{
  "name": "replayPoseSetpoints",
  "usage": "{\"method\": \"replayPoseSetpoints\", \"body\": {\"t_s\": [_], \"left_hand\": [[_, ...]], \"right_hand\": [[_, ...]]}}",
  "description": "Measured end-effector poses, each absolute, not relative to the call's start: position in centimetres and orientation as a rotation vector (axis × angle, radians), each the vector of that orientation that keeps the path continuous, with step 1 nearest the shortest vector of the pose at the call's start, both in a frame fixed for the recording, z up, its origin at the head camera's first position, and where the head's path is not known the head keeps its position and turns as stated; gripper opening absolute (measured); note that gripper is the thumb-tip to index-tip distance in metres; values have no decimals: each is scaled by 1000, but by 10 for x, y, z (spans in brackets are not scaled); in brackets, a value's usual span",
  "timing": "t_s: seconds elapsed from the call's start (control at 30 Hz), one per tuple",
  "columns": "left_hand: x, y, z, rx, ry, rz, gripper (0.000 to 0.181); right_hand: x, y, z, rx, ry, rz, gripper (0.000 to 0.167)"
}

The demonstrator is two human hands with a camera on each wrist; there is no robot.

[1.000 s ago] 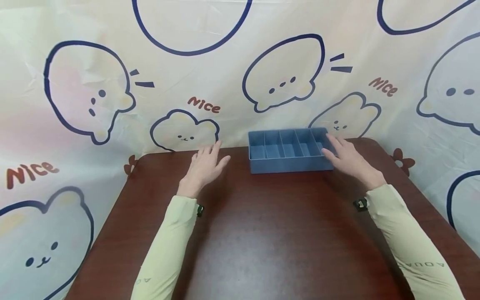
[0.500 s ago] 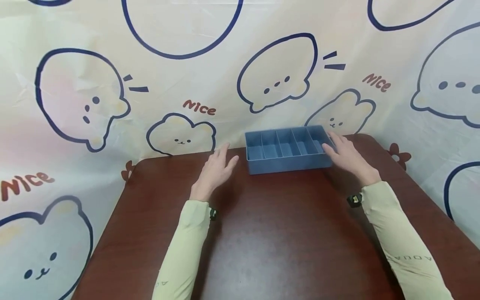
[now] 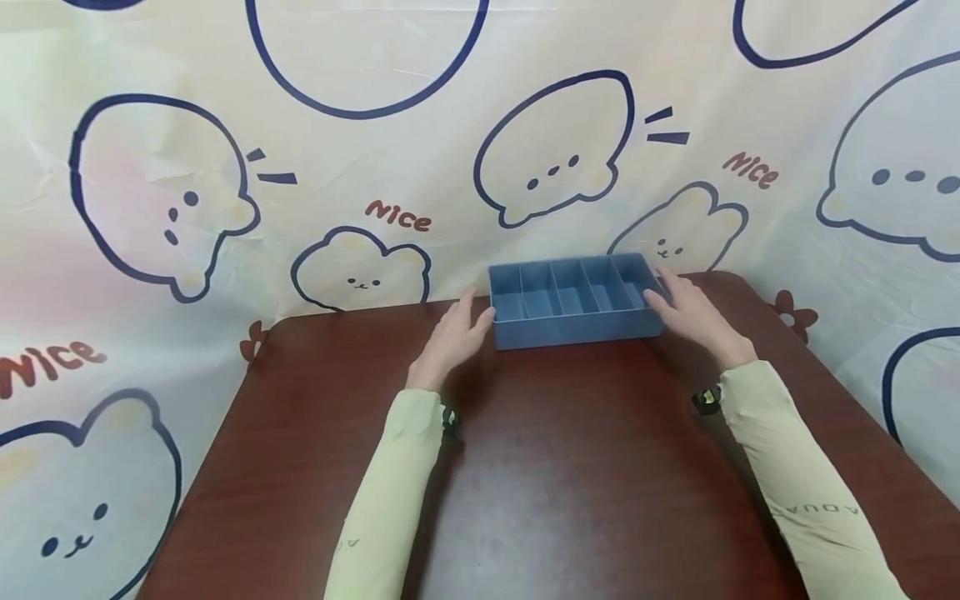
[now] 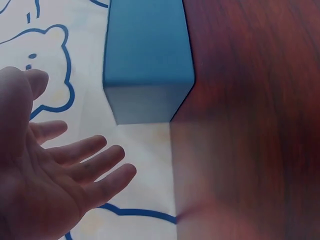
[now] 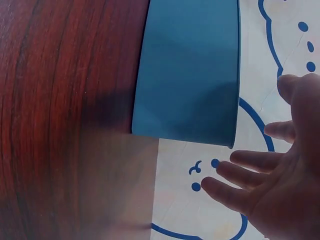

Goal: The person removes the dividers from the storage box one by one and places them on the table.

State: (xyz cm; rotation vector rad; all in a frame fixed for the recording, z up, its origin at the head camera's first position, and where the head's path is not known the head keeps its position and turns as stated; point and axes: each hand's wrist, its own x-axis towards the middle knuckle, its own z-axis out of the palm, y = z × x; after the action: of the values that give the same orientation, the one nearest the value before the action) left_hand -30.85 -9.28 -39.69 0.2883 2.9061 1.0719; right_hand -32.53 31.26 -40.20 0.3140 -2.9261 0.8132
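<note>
A blue divided box point(image 3: 577, 330) with several compartments in a row stands at the back of the brown table, and nothing shows in its compartments. Beside its left end is my left hand point(image 3: 452, 340), fingers extended. In the left wrist view a gap shows between those fingers point(image 4: 107, 177) and the end of the box point(image 4: 145, 102). My right hand point(image 3: 699, 318) is at the right end, thumb over the near corner and fingers loosely straight. Contact there I cannot tell; the right wrist view shows its fingers point(image 5: 245, 175) just off the box corner.
The brown wooden table point(image 3: 570, 467) has rounded far corners. Behind and around it hangs a pale curtain point(image 3: 360, 167) printed with bear outlines and lettering, close to the back of the box. A dark band with a small device point(image 3: 707, 400) sits at the right wrist.
My left hand has moved right, up to the left end of the box. The right hand has stayed near the right end. The head view has shifted slightly.
</note>
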Motion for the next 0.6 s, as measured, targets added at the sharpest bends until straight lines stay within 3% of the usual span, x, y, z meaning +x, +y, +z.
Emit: {"method": "replayPoseSetpoints", "body": {"t_s": [0.6], "left_hand": [[-313,-66,-402,300,2840,1115,62]], "right_hand": [[-331,316,-408,272,-3010,852,84]]}}
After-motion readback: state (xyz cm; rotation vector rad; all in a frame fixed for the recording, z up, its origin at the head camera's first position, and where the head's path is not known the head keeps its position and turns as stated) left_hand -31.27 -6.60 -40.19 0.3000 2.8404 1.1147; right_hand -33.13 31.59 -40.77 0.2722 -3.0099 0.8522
